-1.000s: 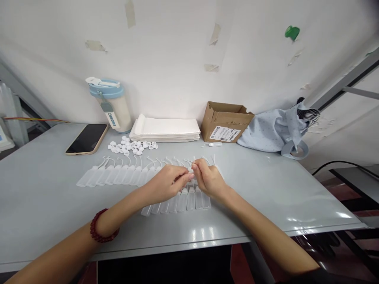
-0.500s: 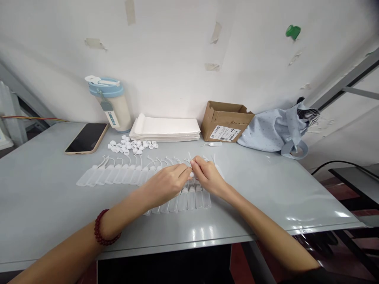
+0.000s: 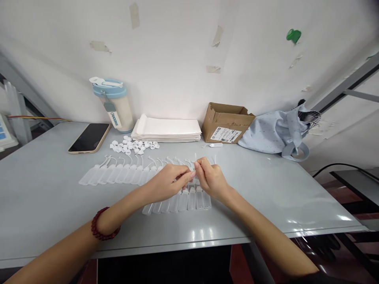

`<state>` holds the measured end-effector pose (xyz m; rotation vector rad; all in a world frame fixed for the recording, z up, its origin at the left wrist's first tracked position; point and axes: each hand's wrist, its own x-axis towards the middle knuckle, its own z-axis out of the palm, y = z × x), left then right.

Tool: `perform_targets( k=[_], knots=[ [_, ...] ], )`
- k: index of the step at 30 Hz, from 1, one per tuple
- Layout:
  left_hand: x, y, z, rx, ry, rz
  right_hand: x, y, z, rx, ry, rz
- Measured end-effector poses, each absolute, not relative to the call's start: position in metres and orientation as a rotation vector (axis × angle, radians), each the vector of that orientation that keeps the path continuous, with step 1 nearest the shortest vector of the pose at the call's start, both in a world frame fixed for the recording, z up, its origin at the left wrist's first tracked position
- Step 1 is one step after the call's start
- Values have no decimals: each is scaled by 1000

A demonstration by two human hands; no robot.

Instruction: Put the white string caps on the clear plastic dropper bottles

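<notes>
grey counter (image 3: 44, 205): phone (image 3: 89, 138), white caps (image 3: 132, 145), two rows of clear plastic bottles (image 3: 118, 174), then left hand (image 3: 167, 183) and right hand (image 3: 211, 181), fingers (image 3: 186, 176) narrow, both pinching a thin white strand (image 3: 194, 165) over the rows; cardboard box (image 3: 226, 124) behind.

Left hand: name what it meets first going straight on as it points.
The right hand, just ahead of the left hand; a thin white plastic strand between them may come first, though depth is unclear.
</notes>
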<state>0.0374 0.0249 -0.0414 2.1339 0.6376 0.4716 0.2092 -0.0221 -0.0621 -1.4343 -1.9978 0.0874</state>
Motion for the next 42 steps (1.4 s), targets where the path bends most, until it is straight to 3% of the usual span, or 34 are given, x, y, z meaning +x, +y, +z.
perform_targets(
  k=[19, 30, 42],
  knots=[
    [37, 26, -49, 2549, 525, 655, 207, -21, -55, -1392, -1818, 518],
    [38, 29, -42, 2308, 696, 694, 210, -18, -54, -1316, -1612, 927],
    [33, 39, -34, 1973, 805, 721, 217, -18, -44, -1341, -1668, 689]
  ],
)
